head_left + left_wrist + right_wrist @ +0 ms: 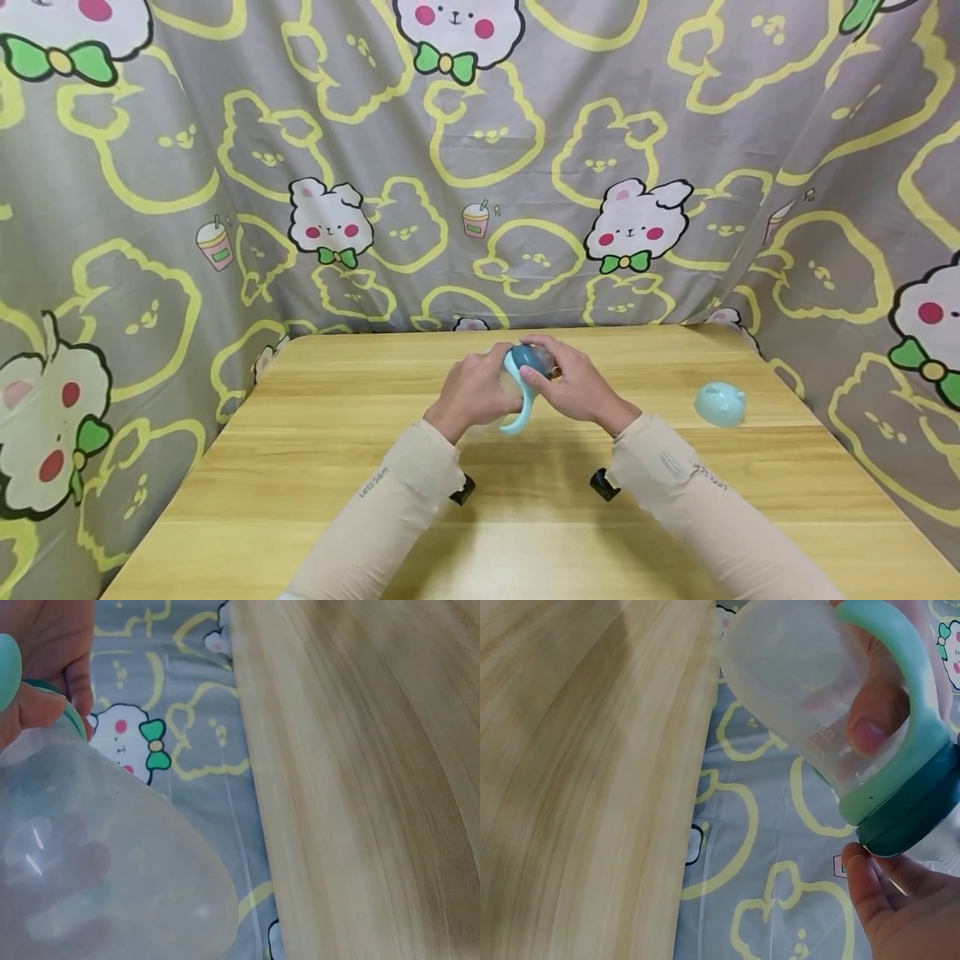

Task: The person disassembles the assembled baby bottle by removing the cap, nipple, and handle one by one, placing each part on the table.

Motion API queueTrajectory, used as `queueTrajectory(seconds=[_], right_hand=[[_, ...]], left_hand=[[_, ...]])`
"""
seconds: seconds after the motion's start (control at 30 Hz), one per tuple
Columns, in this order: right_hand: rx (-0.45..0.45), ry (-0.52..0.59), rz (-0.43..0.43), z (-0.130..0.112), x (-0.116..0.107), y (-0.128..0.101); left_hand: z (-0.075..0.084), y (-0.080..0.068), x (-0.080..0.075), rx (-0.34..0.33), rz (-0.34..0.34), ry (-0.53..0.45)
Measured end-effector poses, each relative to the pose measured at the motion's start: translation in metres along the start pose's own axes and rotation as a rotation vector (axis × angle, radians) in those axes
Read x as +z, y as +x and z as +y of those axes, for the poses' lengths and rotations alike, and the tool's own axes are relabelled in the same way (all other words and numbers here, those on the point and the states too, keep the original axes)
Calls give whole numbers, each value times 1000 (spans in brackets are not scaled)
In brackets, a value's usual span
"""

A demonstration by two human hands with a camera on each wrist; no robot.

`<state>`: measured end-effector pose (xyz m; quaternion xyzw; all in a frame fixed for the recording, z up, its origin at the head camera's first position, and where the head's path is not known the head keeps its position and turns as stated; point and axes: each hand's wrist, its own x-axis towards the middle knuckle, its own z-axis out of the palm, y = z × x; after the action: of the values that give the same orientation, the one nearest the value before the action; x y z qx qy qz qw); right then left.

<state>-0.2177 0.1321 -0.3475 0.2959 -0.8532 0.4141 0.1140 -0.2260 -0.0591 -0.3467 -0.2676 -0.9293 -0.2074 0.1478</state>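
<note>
Both hands meet over the far middle of the table on a baby bottle with a translucent body (795, 667). Light-teal handles (921, 690) curve out from its neck, beside a dark teal collar ring (915, 799). My left hand (474, 387) grips the bottle by its body, with the thumb lying along it inside a handle in the right wrist view. Around the collar end, my right hand (579, 382) holds the ring with its fingers and thumb. The bottle lies tilted, its rounded base pointing toward the left. The teat end is mostly hidden by the right hand.
A light-blue domed cap (720, 404) with small ear bumps lies on the wooden table (337, 467) at the right. A grey patterned curtain (420, 250) hangs behind the table's far edge and along both sides. Black wrist cameras (604, 484) hang below the cuffs.
</note>
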Motion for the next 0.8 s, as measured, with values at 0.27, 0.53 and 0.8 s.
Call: queueTrajectory(seconds=[0.27, 0.53, 0.8], right_hand=[[-20, -3, -6, 1, 0, 0], [-14, -34, 15, 2, -1, 0], [-36, -6, 1, 2, 0, 0]], left_hand=[[0, -1, 0, 3, 12, 10], [2, 1, -2, 5, 17, 16], [0, 0, -1, -1, 18, 18]])
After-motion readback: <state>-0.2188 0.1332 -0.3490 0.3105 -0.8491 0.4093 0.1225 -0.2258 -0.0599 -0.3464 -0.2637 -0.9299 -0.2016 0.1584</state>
